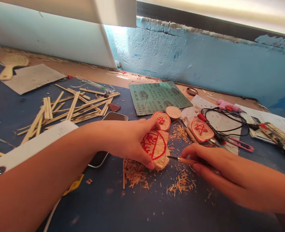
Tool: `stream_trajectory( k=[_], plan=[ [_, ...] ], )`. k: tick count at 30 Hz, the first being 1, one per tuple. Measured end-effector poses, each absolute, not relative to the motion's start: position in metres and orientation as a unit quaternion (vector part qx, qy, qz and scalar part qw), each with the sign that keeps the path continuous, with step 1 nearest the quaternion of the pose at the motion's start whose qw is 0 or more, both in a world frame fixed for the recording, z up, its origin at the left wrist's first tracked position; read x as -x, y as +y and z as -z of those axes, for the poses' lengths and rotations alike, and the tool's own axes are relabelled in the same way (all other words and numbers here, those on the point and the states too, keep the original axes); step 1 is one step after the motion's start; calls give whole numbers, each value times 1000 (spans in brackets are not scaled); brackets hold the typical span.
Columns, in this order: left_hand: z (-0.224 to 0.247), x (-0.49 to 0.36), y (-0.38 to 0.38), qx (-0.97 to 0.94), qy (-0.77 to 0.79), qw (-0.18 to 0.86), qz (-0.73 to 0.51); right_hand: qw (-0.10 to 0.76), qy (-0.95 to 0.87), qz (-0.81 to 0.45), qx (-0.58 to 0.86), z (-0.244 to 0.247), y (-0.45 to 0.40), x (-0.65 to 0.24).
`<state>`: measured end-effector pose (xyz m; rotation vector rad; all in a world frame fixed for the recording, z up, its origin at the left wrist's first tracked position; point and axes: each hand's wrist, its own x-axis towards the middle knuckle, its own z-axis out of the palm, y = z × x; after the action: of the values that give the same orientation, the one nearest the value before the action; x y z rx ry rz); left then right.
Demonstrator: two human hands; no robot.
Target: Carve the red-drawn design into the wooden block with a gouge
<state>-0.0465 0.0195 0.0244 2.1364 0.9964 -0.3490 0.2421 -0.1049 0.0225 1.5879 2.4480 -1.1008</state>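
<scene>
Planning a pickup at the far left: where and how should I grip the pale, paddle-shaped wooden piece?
Pinch the pale, paddle-shaped wooden piece by its narrow handle, probably from above, fingers across its width: the handle points toward the near left, slimmer than the broad head behind it.

Head-worn view (just one), facing down-forward.

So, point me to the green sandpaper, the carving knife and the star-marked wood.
Green sandpaper [157, 96], head view, printed backing.
Carving knife [173, 158], head view, metal blade.
Star-marked wood [200, 129], head view, star's centre.
</scene>
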Motion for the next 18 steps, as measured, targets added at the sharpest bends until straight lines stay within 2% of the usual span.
stream_trajectory(
  k=[10, 18],
  plan=[
    [-29, 43, 17, -811, 419, 371, 173, -8, 824, 300, -482, -10, -104, -229],
    [-24, 46, 19, -826, 405, 362, 151, -27, 851, 242, -465, -5, -107, -231]
  ],
)
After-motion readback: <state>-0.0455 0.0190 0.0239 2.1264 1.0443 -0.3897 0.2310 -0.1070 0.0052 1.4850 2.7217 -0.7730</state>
